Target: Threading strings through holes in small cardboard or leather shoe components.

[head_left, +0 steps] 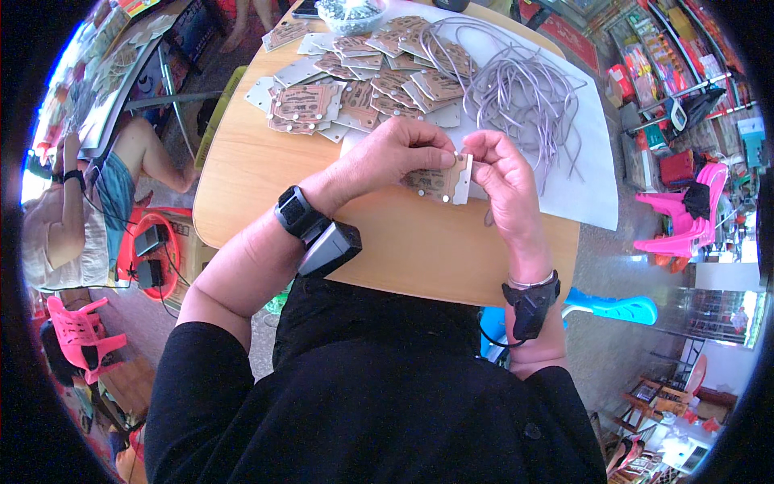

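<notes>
Over the near part of the table, my left hand (pixel 403 155) pinches a small brown-and-white printed card (pixel 439 187) between thumb and fingers. White round studs show at the card's corners. My right hand (pixel 506 171) is closed at the card's upper right corner, thumb and forefinger together. A short bit of grey cord (pixel 488 217) shows below that hand; what its fingertips grip is mostly hidden. Beyond my hands lies a loose pile of similar cards (pixel 306 105). Right of the pile, a tangle of grey-lilac cords (pixel 524 89) spreads out.
The cords lie on a white sheet (pixel 592 194) over the wooden table (pixel 234 185). A bowl of small metallic pieces (pixel 351 16) stands at the far edge. Pink chairs (pixel 700 211) are off to the right. Another person (pixel 68 218) sits at the left beside a red basin (pixel 133 258).
</notes>
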Available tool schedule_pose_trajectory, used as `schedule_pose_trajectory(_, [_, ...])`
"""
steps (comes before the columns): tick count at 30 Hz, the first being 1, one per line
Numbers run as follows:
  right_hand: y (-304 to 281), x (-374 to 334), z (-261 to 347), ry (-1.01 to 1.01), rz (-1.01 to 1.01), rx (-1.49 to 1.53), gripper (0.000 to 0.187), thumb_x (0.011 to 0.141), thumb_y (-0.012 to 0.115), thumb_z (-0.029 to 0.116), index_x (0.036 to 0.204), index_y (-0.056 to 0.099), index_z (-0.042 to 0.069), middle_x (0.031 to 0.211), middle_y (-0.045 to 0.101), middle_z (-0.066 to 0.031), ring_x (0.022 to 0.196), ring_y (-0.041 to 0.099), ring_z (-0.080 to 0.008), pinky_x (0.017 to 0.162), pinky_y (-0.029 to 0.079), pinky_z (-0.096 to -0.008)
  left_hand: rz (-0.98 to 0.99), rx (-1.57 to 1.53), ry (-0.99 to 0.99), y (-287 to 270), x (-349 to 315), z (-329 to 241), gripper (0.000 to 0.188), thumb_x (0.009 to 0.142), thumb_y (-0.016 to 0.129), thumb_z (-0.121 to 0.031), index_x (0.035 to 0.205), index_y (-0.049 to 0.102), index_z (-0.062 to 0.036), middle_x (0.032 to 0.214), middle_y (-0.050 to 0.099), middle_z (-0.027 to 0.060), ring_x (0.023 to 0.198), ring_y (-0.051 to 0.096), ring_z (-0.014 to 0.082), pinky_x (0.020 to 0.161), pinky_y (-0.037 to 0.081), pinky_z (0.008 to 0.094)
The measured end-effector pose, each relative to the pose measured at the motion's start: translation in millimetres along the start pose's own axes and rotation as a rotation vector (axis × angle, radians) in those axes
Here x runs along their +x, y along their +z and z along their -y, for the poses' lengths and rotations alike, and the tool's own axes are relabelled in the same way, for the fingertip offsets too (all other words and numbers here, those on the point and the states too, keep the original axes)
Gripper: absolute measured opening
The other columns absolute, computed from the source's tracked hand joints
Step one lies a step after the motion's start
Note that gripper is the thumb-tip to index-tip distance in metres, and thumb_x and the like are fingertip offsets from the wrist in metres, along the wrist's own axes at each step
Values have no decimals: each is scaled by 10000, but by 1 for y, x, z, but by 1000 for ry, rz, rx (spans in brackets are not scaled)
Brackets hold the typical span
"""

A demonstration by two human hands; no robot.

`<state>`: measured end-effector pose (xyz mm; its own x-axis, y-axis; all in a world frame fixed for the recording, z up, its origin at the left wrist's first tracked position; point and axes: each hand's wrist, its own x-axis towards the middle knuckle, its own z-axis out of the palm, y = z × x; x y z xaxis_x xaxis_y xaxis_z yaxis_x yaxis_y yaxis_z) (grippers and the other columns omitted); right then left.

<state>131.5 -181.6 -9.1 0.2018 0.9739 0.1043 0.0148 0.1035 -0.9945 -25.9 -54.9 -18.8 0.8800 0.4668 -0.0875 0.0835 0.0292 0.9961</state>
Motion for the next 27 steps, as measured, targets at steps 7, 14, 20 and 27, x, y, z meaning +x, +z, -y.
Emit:
schedule_pose_trajectory(7, [3, 1, 9, -41, -51, -102, 125, 927, 529, 80, 1011, 592, 13, 854, 597, 6, 750, 549, -75, 682, 458, -225, -32, 166, 106, 2, 1, -1, 226, 868, 657, -226, 990, 657, -36, 845, 635, -7, 778, 554, 58, 699, 457, 235])
schedule_pose_trajectory(14, [7, 1, 4, -394, -103, -542, 104, 910, 565, 87, 980, 605, 21, 964, 588, -31, 823, 545, -110, 712, 456, -255, -79, 367, 132, 8, -3, -6, 216, 853, 659, -221, 942, 638, -25, 808, 628, 22, 750, 547, 73, 649, 448, 253])
schedule_pose_trajectory(20, [12, -30, 56, -397, -310, 249, 165, 963, 465, 177, 911, 550, 45, 812, 552, -58, 716, 531, -119, 635, 444, -263, 79, 334, 127, 10, -2, -3, 165, 881, 622, -173, 922, 612, -14, 822, 621, 10, 749, 546, 83, 656, 455, 262])
schedule_pose_trajectory(27, [-31, -63, 93, -257, -207, 512, 210, 953, 509, 271, 1005, 561, 74, 652, 411, 60, 487, 332, -33, 443, 243, -202, 95, -95, 235, 8, 1, 0, 143, 871, 620, -148, 918, 631, -13, 1062, 660, 76, 888, 595, 124, 785, 475, 275])
